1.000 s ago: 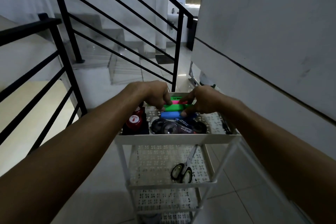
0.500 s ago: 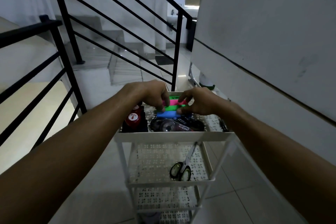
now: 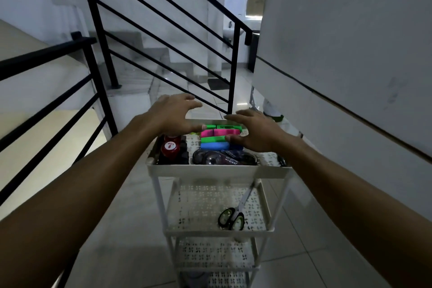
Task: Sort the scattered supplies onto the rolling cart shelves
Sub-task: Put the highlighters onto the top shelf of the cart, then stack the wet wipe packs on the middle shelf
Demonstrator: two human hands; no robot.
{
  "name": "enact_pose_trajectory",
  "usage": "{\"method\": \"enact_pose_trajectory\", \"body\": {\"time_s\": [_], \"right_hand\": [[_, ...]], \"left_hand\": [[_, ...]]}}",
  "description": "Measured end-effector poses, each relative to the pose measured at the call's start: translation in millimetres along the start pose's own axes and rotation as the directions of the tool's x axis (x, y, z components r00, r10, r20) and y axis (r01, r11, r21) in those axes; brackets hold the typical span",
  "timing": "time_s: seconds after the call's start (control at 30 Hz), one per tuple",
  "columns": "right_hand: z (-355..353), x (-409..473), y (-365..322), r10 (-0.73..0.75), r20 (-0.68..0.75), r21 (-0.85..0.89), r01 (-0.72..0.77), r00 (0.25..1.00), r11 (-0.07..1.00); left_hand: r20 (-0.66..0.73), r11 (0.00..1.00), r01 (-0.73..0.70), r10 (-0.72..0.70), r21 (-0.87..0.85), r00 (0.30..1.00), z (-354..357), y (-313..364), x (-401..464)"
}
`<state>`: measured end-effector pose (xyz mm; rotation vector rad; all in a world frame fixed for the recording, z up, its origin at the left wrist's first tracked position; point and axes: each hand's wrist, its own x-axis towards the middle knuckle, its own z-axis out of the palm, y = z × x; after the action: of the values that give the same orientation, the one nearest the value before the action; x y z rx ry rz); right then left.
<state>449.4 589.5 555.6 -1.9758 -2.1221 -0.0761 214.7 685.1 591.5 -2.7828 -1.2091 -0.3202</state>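
- Since the earlier frame both hands have let go of the markers [image 3: 219, 135] and lifted; a moment ago the fingers were curled over the coloured stack, now they are spread above it.
- The markers lie in a tidy row on the cart's top shelf [image 3: 217, 168], toward its far side: green at the back, then pink, green and blue nearest.
- The left hand [image 3: 174, 116] hovers over the shelf's far left corner, fingers splayed, holding nothing.
- The right hand [image 3: 253, 132] hangs flat over the right ends of the markers, fingers straight; whether its thumb touches the green one I cannot tell.
- Both grips are thus spread and empty.
- In front of the markers sit tape rolls [image 3: 224, 159], and at the left a red cap marked TOP [image 3: 170, 147] on a dark block.
- Scissors [image 3: 232, 216] lie alone on the middle shelf [image 3: 219, 230]; the lower shelves look bare as far as they show.
- The step seems to be releasing the aligned stack. To do it well, lift straight up and do not drag the thumb across the ends, since round barrels will likely roll out of line.
- Draw the arms back high enough to clear the front rim, so the light cart on its wheels is not nudged.
- No loose supplies show on the floor [image 3: 121, 252], so the sorting looks nearly done.
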Motion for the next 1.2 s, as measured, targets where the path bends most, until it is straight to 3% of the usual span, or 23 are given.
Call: {"method": "enact_pose_trajectory", "body": {"time_s": [0.33,0.6,0.8,1.03,1.2], "right_hand": [[-7.3,-29.0,-6.6,-0.015,-0.183,-0.084,-0.001,0.983,0.996],[-11.9,-112.1,-46.0,-0.003,-0.366,-0.071,-0.025,0.93,0.997],[49.9,-248.0,-98.9,-0.029,-0.534,-0.087,-0.021,0.845,0.996],[130.9,-389.7,-132.8,0.018,-0.364,-0.159,-0.081,0.931,0.984],[183.2,-432.8,-132.0,0.078,-0.268,-0.128,-0.116,0.96,0.985]], "left_hand": [[-0.384,0.994,0.028,0.013,0.101,0.923,-15.9,43.7,-57.2],[-0.464,0.991,0.027,0.037,0.13,0.885,-22.3,80.6,-139.3],[-0.555,0.986,0.008,0.086,0.164,0.827,40.3,127.2,-272.8],[-0.458,0.988,0.017,0.057,0.157,0.887,109.1,170.6,-408.4],[-0.363,0.993,0.023,0.02,0.115,0.932,155.0,180.1,-444.5]]}}
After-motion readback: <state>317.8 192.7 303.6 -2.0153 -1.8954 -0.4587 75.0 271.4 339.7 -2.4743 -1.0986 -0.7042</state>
